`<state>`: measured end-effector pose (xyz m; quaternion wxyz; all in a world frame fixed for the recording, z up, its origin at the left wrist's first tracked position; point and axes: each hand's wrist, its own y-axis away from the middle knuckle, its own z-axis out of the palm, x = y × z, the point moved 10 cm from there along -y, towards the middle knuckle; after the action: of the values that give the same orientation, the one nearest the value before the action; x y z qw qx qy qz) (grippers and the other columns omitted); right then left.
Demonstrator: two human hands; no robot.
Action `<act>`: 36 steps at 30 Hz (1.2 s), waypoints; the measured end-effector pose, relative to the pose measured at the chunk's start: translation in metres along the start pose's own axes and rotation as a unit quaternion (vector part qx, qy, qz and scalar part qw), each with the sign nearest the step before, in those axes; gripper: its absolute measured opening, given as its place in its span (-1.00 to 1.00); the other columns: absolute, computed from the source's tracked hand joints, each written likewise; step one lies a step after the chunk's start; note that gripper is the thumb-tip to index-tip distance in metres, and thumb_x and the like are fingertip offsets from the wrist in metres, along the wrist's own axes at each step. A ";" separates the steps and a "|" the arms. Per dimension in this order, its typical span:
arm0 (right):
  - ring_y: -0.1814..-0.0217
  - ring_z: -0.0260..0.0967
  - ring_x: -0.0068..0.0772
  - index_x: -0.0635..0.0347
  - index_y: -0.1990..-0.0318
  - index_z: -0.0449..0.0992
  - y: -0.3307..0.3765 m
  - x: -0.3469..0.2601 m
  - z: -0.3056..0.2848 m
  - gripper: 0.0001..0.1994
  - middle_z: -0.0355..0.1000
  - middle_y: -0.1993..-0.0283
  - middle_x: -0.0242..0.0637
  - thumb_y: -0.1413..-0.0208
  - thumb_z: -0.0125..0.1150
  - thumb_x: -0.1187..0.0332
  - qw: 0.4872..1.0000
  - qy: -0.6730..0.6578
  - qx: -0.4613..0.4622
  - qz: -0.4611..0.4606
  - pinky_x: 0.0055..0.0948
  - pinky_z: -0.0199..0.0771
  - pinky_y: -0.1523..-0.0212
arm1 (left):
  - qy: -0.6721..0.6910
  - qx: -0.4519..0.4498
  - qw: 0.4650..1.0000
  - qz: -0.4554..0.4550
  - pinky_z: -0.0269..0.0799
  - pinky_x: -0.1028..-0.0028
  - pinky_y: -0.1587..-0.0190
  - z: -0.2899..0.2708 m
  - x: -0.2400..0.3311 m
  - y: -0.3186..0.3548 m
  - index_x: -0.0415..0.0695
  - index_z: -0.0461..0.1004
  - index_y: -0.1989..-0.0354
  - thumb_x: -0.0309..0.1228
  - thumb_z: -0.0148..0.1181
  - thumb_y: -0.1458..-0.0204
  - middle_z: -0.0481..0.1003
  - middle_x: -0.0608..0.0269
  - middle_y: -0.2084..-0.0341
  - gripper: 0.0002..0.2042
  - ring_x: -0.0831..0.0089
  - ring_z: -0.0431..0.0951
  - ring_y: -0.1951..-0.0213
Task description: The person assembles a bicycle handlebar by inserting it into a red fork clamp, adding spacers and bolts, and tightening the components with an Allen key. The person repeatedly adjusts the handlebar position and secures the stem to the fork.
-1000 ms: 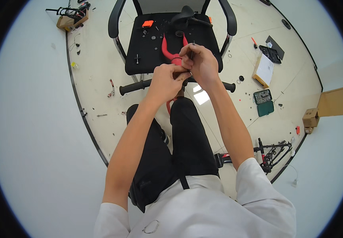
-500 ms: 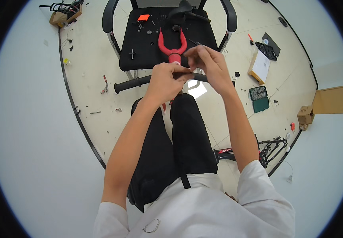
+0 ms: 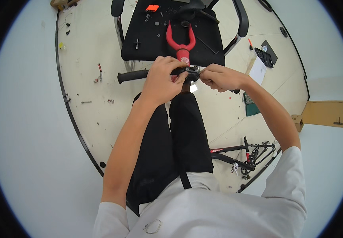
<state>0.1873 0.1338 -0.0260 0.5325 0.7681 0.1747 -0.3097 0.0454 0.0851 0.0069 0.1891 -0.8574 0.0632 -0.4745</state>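
A black handlebar (image 3: 133, 75) with a rubber grip on its left end lies crosswise over my knees, in front of the chair. My left hand (image 3: 163, 79) is closed around it beside the dark stem clamp (image 3: 192, 71), thumb below and fingers above. My right hand (image 3: 222, 77) is closed in a pinch at the clamp's right side; whatever its fingertips hold is hidden. Just beyond the clamp, a red bicycle fork (image 3: 182, 48) points its two legs away over the chair seat. An L-shaped hex key (image 3: 208, 45) rests on the seat right of the fork.
The black chair (image 3: 147, 47) carries an orange item (image 3: 152, 8), a small cross-shaped part (image 3: 137, 43), a bicycle saddle (image 3: 191, 8) and loose hardware. A bicycle frame (image 3: 235, 152) lies on the floor to the right. Near it are a green case (image 3: 252, 110) and a white-topped box (image 3: 258, 69).
My right hand has moved down and right from above the bar to the clamp's right side, its elbow swinging outward. The left hand stays on the bar. The view has shifted slightly.
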 end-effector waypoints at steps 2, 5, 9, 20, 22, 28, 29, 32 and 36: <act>0.63 -0.23 -0.66 0.06 0.56 0.05 -0.002 -0.009 -0.002 -0.70 -0.14 0.60 -0.57 -0.20 -0.11 0.28 0.994 0.083 0.030 -0.070 -0.54 -0.20 0.65 | 0.010 0.008 1.000 -0.004 0.42 0.33 0.05 -0.002 -0.001 -0.003 -0.14 0.66 0.18 -0.45 0.39 0.07 0.58 0.24 0.25 -0.76 0.23 0.47 0.13; 0.61 -0.12 -0.61 0.12 0.55 0.08 0.001 -0.017 -0.003 -0.70 -0.08 0.60 -0.53 -0.21 -0.13 0.28 0.981 0.151 0.048 -0.111 -0.49 -0.04 0.62 | -0.030 0.014 0.999 0.018 0.35 0.30 0.01 -0.004 -0.003 0.002 -0.14 0.63 0.15 -0.37 0.42 0.08 0.58 0.24 0.22 -0.71 0.23 0.47 0.11; 0.60 0.03 -0.51 0.25 0.51 0.18 -0.002 -0.028 -0.011 -0.68 0.03 0.63 -0.44 -0.26 -0.17 0.27 0.959 0.235 0.043 -0.149 -0.40 0.18 0.52 | -0.071 -0.017 0.997 -0.002 0.16 0.30 -0.09 -0.001 -0.015 0.006 -0.11 0.61 0.09 -0.24 0.44 0.09 0.58 0.26 0.22 -0.62 0.27 0.50 0.08; 0.42 0.37 0.26 0.40 0.27 0.39 0.006 -0.043 0.002 -0.79 0.35 0.56 0.14 -0.27 -0.06 0.38 0.867 0.467 0.096 -0.143 0.05 0.34 0.31 | -0.052 -0.022 0.998 -0.001 0.13 0.27 -0.13 0.005 -0.025 0.013 -0.14 0.60 0.05 -0.17 0.42 0.03 0.58 0.25 0.20 -0.58 0.28 0.51 0.06; 0.42 0.37 0.27 0.41 0.28 0.38 0.006 -0.044 0.004 -0.79 0.34 0.56 0.14 -0.27 -0.06 0.39 0.877 0.449 0.089 -0.146 0.06 0.34 0.31 | -0.051 -0.019 0.998 -0.002 0.13 0.26 -0.14 0.006 -0.028 0.014 -0.15 0.60 0.04 -0.17 0.42 0.02 0.57 0.25 0.21 -0.58 0.27 0.51 0.07; 0.29 0.38 0.33 0.47 0.31 0.40 0.014 -0.034 0.003 -0.73 0.39 0.46 0.21 -0.29 -0.08 0.36 0.928 0.300 0.197 -0.102 0.07 0.37 0.20 | -0.038 -0.005 0.999 -0.001 0.13 0.26 -0.15 0.007 -0.023 0.014 -0.15 0.60 0.03 -0.14 0.41 0.02 0.55 0.22 0.26 -0.56 0.26 0.50 0.11; 0.28 0.38 0.37 0.48 0.31 0.41 0.020 -0.036 0.006 -0.70 0.41 0.42 0.24 -0.30 -0.07 0.34 0.918 0.308 0.228 -0.101 0.07 0.38 0.19 | -0.047 0.003 0.999 0.003 0.13 0.26 -0.15 0.006 -0.023 0.012 -0.14 0.61 0.03 -0.14 0.41 0.03 0.55 0.22 0.27 -0.56 0.26 0.50 0.12; 0.34 0.39 0.35 0.44 0.32 0.43 0.045 -0.048 0.022 -0.72 0.43 0.43 0.24 -0.32 -0.03 0.34 0.907 0.235 0.337 -0.089 0.07 0.38 0.25 | -0.069 0.005 0.998 -0.008 0.15 0.27 -0.14 0.005 -0.027 0.017 -0.12 0.61 0.02 -0.12 0.41 0.03 0.55 0.22 0.27 -0.56 0.27 0.50 0.11; 0.37 0.54 0.02 0.39 0.14 0.50 0.077 -0.020 0.049 -0.86 0.52 0.43 0.06 -0.23 0.16 0.48 0.900 0.123 0.406 -0.098 -0.21 0.49 0.34 | -0.057 -0.030 0.998 -0.028 0.17 0.29 -0.11 0.007 -0.027 0.016 -0.11 0.62 0.01 -0.09 0.41 0.01 0.57 0.19 0.22 -0.55 0.24 0.49 0.07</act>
<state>0.2044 0.0611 0.0300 0.1152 0.9287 0.1721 -0.3076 0.0384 0.0797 -0.0239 0.1532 -0.8898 0.0429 -0.4276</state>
